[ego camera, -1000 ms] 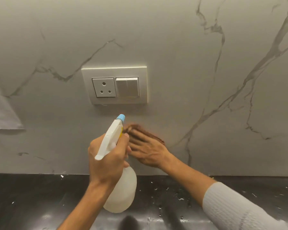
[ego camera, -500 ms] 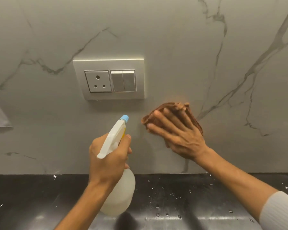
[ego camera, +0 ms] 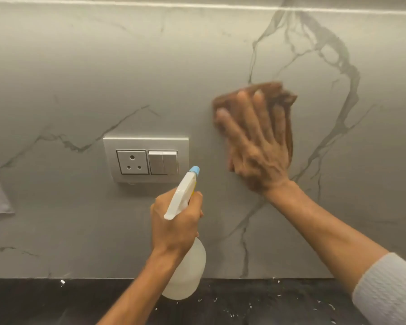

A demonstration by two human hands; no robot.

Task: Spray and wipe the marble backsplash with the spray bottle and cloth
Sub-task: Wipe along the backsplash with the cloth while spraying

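Pressing rumpled brn cloth [ego camera: 283, 97] on veined marble backsplash [ego camera: 136, 66].

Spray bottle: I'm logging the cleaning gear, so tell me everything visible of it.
The spray bottle has a rounded, translucent whitish plastic body, a white trigger head and a light blue nozzle tip. It is held tilted, nozzle aimed up at the marble backsplash, near the switch plate's lower right corner. The left hand grips its neck; its base shows in front of the dark counter. Its fill level cannot be told.

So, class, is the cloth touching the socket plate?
No, the cloth sits up and right of the plate, with bare marble between.
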